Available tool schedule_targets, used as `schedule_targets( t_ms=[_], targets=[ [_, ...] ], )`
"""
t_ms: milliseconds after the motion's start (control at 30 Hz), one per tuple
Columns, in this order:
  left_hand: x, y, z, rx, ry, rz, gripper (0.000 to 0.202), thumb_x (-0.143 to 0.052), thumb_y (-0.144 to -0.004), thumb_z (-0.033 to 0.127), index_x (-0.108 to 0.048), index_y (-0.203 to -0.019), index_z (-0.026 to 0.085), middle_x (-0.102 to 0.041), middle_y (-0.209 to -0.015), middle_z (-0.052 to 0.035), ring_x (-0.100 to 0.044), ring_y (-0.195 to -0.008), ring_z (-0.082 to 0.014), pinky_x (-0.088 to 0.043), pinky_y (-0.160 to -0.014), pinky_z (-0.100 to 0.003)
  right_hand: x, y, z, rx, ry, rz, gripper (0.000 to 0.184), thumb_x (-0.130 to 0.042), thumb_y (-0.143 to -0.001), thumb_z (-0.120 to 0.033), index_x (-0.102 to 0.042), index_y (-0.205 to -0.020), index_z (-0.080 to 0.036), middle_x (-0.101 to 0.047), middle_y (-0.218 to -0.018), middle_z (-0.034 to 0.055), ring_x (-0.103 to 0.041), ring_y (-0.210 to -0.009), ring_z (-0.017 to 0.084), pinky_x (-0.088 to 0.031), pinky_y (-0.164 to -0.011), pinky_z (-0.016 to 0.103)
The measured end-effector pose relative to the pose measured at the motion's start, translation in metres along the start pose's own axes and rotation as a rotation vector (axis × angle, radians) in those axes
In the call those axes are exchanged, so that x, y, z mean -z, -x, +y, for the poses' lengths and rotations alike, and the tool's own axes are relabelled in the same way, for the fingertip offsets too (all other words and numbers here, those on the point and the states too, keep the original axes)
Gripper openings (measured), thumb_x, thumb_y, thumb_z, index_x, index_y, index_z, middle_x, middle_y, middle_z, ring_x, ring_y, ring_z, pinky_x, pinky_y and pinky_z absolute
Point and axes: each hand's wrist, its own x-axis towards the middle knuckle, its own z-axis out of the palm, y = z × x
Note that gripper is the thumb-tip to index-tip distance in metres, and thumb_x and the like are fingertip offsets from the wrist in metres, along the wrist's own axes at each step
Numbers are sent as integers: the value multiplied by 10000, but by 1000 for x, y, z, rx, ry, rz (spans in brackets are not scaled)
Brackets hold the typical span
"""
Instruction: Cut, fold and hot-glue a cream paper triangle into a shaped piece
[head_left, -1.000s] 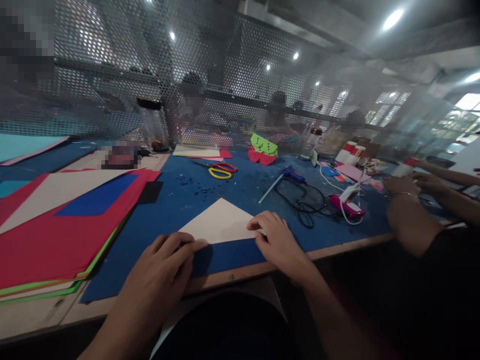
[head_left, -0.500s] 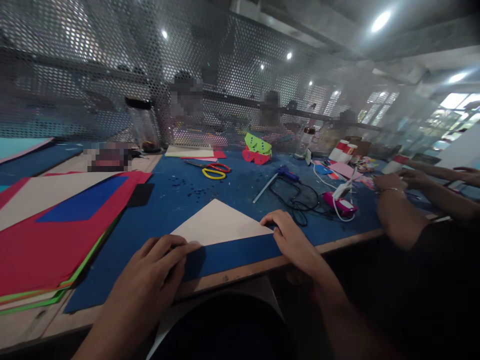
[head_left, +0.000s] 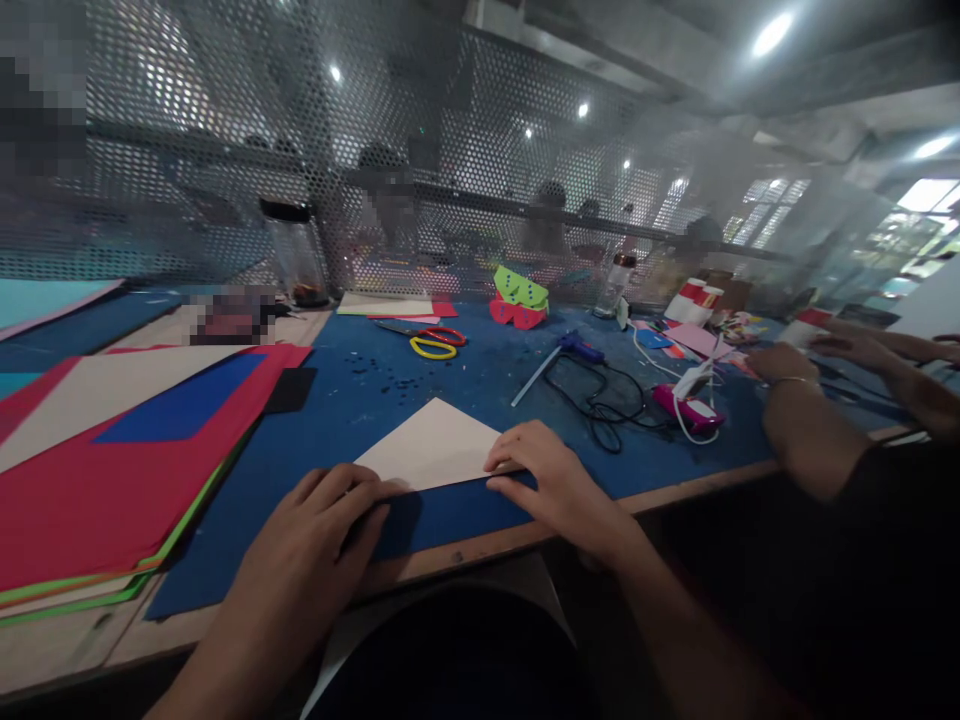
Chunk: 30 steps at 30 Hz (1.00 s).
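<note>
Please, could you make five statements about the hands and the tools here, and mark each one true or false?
1. The left hand and the right hand touch the same pale paper. True.
2. The right hand grips a pen. False: it is at the right part of the pale paper.
3. The scissors lie beyond that paper. True.
4. Both scissor handles are green. False: one is red, one yellow.
5. The glue gun lies on the blue surface. True.
</note>
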Motion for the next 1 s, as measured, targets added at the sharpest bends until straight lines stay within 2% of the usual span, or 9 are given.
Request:
schedule_targets(
  t_ms=[133,467,767,1000],
  targets=[
    [3,-8,3,31,22,-33,272,-527,-1065,383,-781,-1117,298,-735,-1068,-49,-656,-1007,-267,-512,-895,-407,-5,-7,0,-21,36,-62,67,-749,-1000,-179,-703,-1030,-219,-748,-1112,30,-630,-1076,208,-456,-968,368],
    [3,-15,3,66,78,-35,367,-501,-1084,512,-766,-1001,271,-743,-1013,-45,-665,-991,-267,-501,-858,-401,-8,-13,1,25,106,-72,54,-653,-1062,-194,-700,-1035,-196,-731,-1091,51,-637,-1043,204,-475,-947,355],
    [5,-22,8,72,51,-44,417,-459,-1091,505,-757,-931,259,-759,-969,-44,-658,-931,-265,-490,-813,-393,-16,-10,5,32,161,-63,129,-547,-1106,-209,-670,-1069,-192,-698,-1097,84,-618,-1044,226,-496,-940,377],
    [3,-22,6,40,24,-29,381,-491,-1084,482,-761,-930,262,-744,-953,-42,-657,-923,-256,-485,-806,-378,-15,-11,4,36,202,-69,114,-559,-1105,-211,-667,-1072,-199,-700,-1101,75,-617,-1033,224,-464,-930,370]
  ],
)
